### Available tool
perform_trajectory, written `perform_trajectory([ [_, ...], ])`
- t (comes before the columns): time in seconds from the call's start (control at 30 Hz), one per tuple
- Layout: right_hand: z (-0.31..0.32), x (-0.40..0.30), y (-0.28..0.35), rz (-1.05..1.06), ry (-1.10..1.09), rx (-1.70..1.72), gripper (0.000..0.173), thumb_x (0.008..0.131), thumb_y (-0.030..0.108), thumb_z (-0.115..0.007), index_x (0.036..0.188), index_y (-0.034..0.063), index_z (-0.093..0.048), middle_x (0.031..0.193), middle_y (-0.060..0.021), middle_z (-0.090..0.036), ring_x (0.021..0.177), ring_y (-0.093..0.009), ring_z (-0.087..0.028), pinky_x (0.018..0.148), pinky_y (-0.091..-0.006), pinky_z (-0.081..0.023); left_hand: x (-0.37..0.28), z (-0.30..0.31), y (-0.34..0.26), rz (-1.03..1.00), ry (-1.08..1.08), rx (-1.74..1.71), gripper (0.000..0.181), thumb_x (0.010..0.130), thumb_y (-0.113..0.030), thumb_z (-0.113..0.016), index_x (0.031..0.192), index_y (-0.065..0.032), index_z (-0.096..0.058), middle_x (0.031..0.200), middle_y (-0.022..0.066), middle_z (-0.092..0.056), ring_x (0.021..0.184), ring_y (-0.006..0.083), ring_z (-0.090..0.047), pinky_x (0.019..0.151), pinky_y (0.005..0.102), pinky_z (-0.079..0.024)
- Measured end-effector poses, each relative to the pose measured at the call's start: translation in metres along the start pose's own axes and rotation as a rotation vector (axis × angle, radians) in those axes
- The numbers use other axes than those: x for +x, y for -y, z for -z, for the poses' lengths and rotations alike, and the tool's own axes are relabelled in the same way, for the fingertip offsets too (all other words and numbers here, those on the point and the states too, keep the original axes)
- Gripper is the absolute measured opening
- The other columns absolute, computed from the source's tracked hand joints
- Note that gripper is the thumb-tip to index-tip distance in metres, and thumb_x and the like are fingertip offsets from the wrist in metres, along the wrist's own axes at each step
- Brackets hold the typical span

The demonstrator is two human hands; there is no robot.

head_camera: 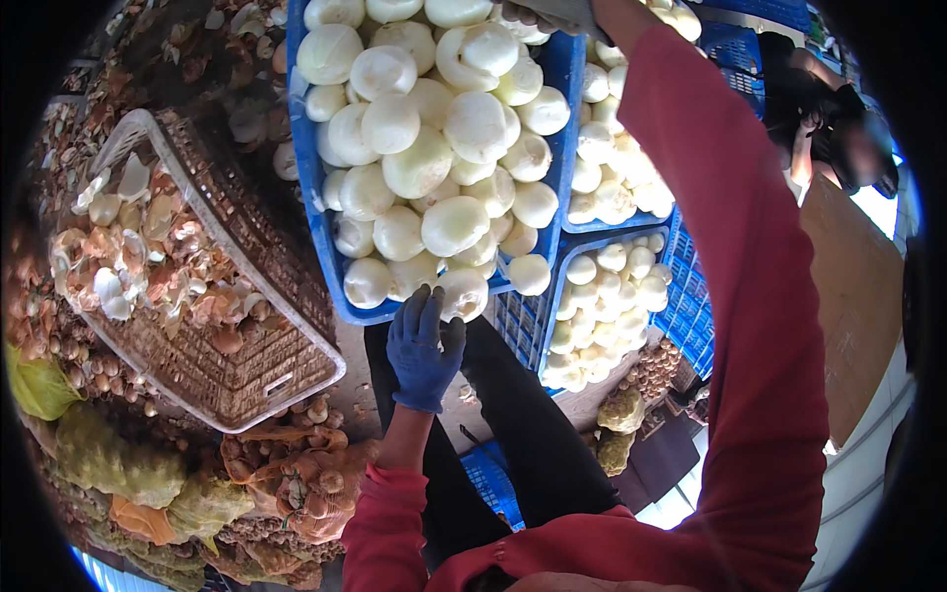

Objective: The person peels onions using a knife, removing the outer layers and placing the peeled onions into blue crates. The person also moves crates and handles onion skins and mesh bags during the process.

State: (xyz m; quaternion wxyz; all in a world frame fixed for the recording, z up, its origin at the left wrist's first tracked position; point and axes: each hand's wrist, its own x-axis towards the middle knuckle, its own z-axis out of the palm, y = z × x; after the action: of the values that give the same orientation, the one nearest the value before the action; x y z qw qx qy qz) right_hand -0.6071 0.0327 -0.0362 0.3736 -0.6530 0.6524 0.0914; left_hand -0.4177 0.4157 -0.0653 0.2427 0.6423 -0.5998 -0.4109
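A blue plastic crate (305,174) heaped with peeled white onions (414,163) stands before me. My left hand (425,355), in a blue glove, is at its near edge, with fingers and thumb about one peeled onion (464,294) that overlaps the rim. Another onion (529,274) sits at the near right corner. At the top of the view my right hand (551,11), in a greyish glove, reaches over the far right part of the heap. The picture's edge cuts it off, so whether it holds anything is hidden.
A tilted, dirty plastic crate (274,307) with onion skins (170,259) lies on the left. Mesh sacks of onions (322,485) are at lower left. More blue crates of peeled onions (607,288) stand right. Another person (836,111) sits at upper right beside a brown board (851,296).
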Motion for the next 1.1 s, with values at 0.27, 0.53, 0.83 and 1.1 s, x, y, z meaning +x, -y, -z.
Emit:
perform_trajectory([
  [0.27,0.004,-0.001,-0.019,-0.081,0.231,0.358,0.046,0.100,0.047,-0.046,0.082,0.0072,-0.060,0.064,-0.0011,-0.055,0.049,-0.011,-0.050,0.042,-0.0277,-0.041,0.024,-0.002,-0.013,-0.119,-0.033,-0.031,0.039,0.080,-0.015,-0.071,0.117,-0.0057,-0.064,0.116,0.0137,-0.064,0.101,0.0313,-0.064,0.087,0.0407,-0.052],
  [0.53,-0.002,-0.058,-0.019,0.166,0.300,0.693,0.045,0.100,0.049,-0.045,0.098,0.0056,-0.057,0.071,-0.0011,-0.052,0.045,-0.005,-0.033,0.039,-0.0216,-0.024,0.097,0.052,-0.014,0.077,-0.088,-0.380,0.062,0.074,-0.003,-0.078,0.131,-0.0033,-0.056,0.120,0.0106,-0.066,0.107,0.0251,-0.063,0.092,0.0361,-0.052],
  [0.83,-0.039,-0.167,0.032,-0.319,0.809,0.892,0.041,0.103,0.039,-0.044,0.090,0.0036,-0.060,0.056,-0.0018,-0.052,0.035,-0.003,-0.041,0.030,-0.0175,-0.030,0.139,0.078,-0.019,-0.083,-0.249,-0.808,0.097,0.061,-0.007,-0.088,0.146,-0.0039,-0.040,0.146,0.0115,-0.044,0.126,0.0234,-0.051,0.103,0.0382,-0.047],
  [1.1,-0.068,-0.191,0.078,-0.425,1.192,0.748,0.040,0.102,0.036,-0.045,0.107,0.0001,-0.064,0.058,-0.0056,-0.057,0.034,-0.005,-0.044,0.029,-0.0190,-0.031,0.060,0.103,0.004,0.071,-0.269,-0.786,0.094,0.057,-0.018,-0.095,0.136,0.0011,-0.048,0.126,0.0110,-0.061,0.111,0.0202,-0.062,0.096,0.0363,-0.054],
])
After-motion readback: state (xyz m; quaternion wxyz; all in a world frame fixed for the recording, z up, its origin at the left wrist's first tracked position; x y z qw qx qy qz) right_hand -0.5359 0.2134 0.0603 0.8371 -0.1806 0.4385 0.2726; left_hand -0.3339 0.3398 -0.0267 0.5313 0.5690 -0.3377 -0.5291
